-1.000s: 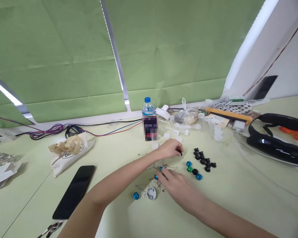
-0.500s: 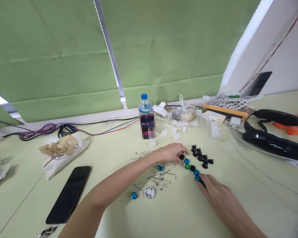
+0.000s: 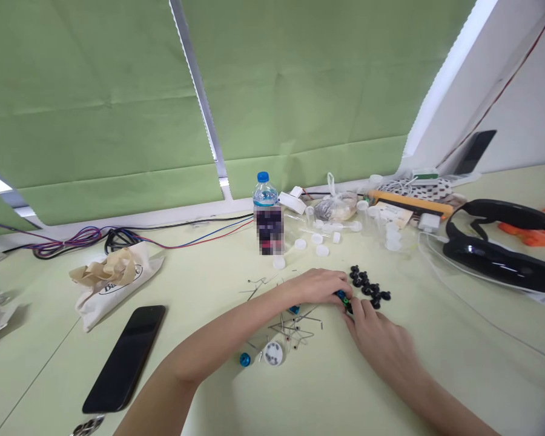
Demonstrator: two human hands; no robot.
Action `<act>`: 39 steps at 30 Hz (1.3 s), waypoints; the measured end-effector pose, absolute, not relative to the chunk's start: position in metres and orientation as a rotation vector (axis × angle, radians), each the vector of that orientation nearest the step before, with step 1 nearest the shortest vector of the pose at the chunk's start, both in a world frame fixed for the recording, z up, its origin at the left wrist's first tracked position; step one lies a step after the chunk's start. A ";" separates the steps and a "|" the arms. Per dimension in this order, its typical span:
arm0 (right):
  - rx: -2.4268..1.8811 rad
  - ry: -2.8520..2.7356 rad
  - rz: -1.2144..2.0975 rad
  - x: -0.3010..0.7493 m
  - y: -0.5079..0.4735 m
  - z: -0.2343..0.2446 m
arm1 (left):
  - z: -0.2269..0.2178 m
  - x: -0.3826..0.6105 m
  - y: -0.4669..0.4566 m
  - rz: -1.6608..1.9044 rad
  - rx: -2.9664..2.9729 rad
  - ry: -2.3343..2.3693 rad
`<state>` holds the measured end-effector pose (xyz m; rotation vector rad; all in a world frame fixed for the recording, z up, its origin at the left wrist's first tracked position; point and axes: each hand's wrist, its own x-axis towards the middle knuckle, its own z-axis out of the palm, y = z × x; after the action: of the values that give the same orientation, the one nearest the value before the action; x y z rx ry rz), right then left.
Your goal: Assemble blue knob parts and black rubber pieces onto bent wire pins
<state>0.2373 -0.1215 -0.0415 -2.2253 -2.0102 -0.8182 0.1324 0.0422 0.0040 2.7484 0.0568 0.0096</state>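
A short row of small shiny round pieces [image 3: 343, 295], blue, green and black, lies on the table between my hands. My left hand [image 3: 324, 287] curls its fingers around the far end of this row. Around the near end, my right hand [image 3: 379, 332] has its thumb and fingers closed. Both hands hide most of the pieces, and their fingertips almost meet. Just beyond them is a cluster of black knob-like pieces [image 3: 367, 287]. Under and beside my left forearm lie bent metal hex keys [image 3: 295, 333], a blue round piece [image 3: 244, 360] and a white round disc with holes [image 3: 273, 353].
A bottle with a blue cap [image 3: 267, 197] stands at the back, near white caps [image 3: 317, 238] and clear tubes. To the left are a phone [image 3: 125, 357] and a cloth pouch [image 3: 118, 287]. A black visor-like headset [image 3: 495, 254] sits at the right, with a white cable.
My right hand has moved up and left, and my left hand slightly right. The row of round pieces, earlier spread out between them, is now squeezed together and mostly covered.
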 end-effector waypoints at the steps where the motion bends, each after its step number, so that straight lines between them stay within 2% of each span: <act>1: -2.213 -2.014 -0.810 0.238 -0.118 -0.042 | 0.004 0.133 0.044 0.010 2.759 0.057; 17: -2.419 -1.915 -0.589 0.229 -0.054 -0.038 | 0.007 0.153 0.089 -0.072 2.923 0.039; 25: -2.544 -1.802 -0.395 0.239 -0.082 0.002 | 0.022 0.133 0.076 0.090 3.059 0.175; 27: -2.545 -1.797 -0.285 0.253 -0.092 0.009 | 0.032 0.121 0.064 0.159 3.105 0.218; 29: -2.436 -1.875 -0.024 0.265 -0.100 0.008 | 0.043 0.103 0.050 0.227 3.144 0.216; 33: -2.286 -2.011 0.147 0.272 -0.108 -0.012 | 0.056 0.050 0.029 0.389 3.179 0.215; 36: -2.233 -2.050 0.161 0.268 -0.108 -0.025 | 0.055 0.000 0.026 0.509 3.070 0.458; 39: -2.216 -2.115 -0.010 0.264 -0.110 -0.027 | 0.052 -0.046 0.027 0.447 2.819 0.847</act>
<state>0.2637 -0.1096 -0.0274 -2.2164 -2.1149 -0.0096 -0.0457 0.0268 0.0515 2.8185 0.8473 0.4468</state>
